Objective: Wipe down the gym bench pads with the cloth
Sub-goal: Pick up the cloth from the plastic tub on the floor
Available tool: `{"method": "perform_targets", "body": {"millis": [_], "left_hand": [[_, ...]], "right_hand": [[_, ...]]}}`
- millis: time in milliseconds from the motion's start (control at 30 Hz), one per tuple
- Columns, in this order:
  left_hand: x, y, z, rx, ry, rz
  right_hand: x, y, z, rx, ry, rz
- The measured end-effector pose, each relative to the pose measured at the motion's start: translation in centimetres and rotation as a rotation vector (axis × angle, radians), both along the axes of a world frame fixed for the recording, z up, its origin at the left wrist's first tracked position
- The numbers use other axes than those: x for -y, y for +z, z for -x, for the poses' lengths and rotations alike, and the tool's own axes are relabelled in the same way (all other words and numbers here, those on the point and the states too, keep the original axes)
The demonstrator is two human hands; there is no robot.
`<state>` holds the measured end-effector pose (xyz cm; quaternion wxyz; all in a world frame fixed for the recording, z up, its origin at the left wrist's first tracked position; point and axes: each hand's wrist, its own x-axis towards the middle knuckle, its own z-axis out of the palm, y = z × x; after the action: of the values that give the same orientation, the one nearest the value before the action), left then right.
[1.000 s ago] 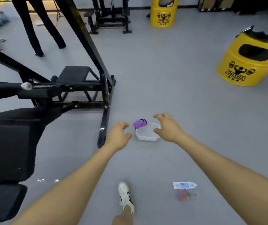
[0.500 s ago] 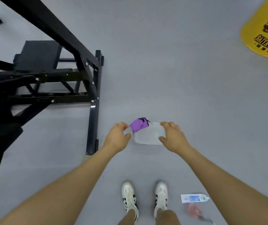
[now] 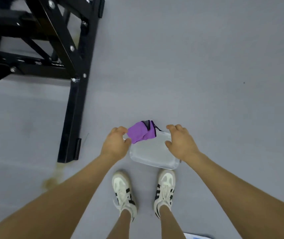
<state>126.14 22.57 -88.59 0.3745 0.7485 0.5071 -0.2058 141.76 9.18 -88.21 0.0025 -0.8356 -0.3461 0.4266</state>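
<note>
Both hands closer to clear tub (image 3: 153, 155), purple cloth (image 3: 140, 133) on rim

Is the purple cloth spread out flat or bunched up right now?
Bunched up. The purple cloth sits crumpled in a lump over the far left corner of the clear container, with folds and a dark trim edge showing.

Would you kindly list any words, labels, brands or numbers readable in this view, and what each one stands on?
None can be read in this view.
White and blue packet at the bottom edge: cut off and blurred, any print unreadable.
Purple cloth, clear container, black frame, white shoes: no lettering visible, only black stripes on the shoes.
</note>
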Motion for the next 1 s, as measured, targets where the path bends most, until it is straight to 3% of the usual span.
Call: {"method": "perform_targets", "body": {"millis": [300,567,733,867,1000], "left_hand": [[-2.5,-14.6,-2.7,-0.1,-0.072,0.012],[-2.4,-20.3,-3.7,-0.081,-0.191,0.093],[-1.4,-18.5,-3.9,-0.104,-0.204,-0.017],[-0.6,-13.8,-3.7,-0.126,-0.142,0.099],[-1.2,-5.7,-3.5,0.003,0.05,0.228]], "right_hand": [[-2.4,-12.4,-1.1,-0.039,-0.01,0.008],[-2.9,-17.4,-0.2,-0.063,-0.06,0.045],[-2.5,-15.7,-0.1,-0.061,-0.104,0.059],[-2.2,-10.4,-0.5,-0.057,-0.139,0.071],[-2.8,-2.5,-0.6,-0.035,-0.155,0.026]]}}
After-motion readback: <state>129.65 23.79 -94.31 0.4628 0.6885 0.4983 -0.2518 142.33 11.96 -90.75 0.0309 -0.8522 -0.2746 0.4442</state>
